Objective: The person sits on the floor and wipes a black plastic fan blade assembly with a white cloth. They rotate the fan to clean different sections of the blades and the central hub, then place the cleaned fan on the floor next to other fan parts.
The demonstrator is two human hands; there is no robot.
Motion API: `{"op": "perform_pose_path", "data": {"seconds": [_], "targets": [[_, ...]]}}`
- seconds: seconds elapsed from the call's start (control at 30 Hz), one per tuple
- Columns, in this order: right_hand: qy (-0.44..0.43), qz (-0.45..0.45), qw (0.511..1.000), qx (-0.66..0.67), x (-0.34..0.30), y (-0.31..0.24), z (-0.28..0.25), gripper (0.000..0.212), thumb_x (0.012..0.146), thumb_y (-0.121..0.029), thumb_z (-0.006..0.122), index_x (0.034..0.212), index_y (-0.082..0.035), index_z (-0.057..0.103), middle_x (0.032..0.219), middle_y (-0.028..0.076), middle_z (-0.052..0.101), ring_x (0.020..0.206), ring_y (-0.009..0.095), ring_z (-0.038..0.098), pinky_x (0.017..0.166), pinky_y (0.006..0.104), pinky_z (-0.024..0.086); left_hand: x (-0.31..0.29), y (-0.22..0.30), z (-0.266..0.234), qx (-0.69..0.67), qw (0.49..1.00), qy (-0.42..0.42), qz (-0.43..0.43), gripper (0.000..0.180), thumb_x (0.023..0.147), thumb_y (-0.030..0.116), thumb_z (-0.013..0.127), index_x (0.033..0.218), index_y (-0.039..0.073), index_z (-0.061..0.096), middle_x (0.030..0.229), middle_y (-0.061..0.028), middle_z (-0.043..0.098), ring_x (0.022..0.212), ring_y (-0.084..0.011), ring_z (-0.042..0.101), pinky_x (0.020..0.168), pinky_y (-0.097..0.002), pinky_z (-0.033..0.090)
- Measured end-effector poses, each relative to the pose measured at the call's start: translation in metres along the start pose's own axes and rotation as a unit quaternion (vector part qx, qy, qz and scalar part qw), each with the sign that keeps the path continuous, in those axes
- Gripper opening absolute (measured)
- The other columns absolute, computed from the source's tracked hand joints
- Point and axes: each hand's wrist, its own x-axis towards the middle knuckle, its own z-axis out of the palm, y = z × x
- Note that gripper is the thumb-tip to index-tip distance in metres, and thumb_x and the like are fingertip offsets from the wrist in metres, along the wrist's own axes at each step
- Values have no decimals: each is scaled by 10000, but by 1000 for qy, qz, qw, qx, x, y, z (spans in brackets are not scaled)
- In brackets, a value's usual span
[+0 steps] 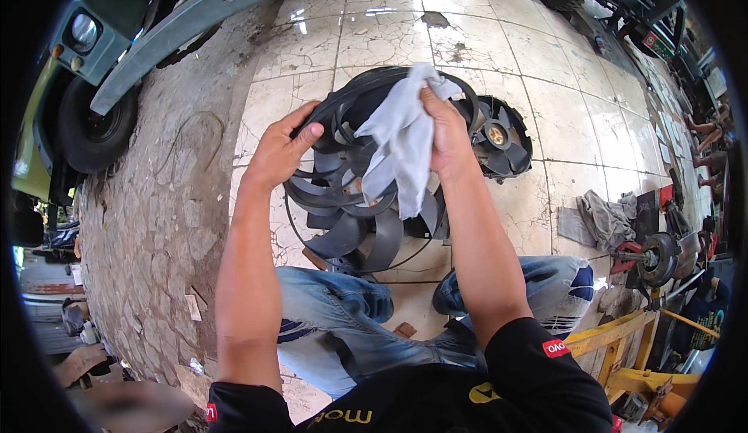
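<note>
The left hand (280, 143) is gripping the rim of a large black fan assembly (387, 242), its thumb lying along the near side; the right hand (446, 129) is clutching a pale grey cloth (401, 133), which is hanging in limp, creased folds across the assembly; the fan is sitting ahead of the knees, over the cracked cream tiles (576, 145), its broad, curved blades fanning out, a rusty-brown patch showing near its middle; a smaller black fan (514, 156) is lying just to its right

Glossy, cracked pale floor tiles (573, 133) border rough brownish-grey paving (160, 254) on the left.
</note>
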Motion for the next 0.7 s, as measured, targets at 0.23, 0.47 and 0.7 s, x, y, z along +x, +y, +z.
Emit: {"op": "perform_pose_path", "data": {"seconds": [0.23,0.47,0.7], "targets": [[23,-93,983,-160,-7,10,3,203,940,-153,664,1032,28,658,981,106,708,851,181,680,778,340,541,4,2,20,26,993,-108,-30,597,924,264,699,1431,43,474,1310,-137,612,1239,-219,547,1053,-337,410],[17,-36,989,-139,-11,42,15,271,938,-147,624,1104,67,621,1030,144,691,905,234,676,837,363,538,18,-10,46,8,992,-121,40,628,847,9,627,1447,43,445,1383,-175,568,1297,-251,531,1087,-327,388],[78,21,997,-15,-9,-12,-1,287,974,-147,609,1196,35,598,1166,143,667,1061,283,653,970,461,519,12,16,43,51,991,-113,40,613,893,17,618,1471,120,441,1409,-123,566,1287,-238,537,1076,-329,392]]}}
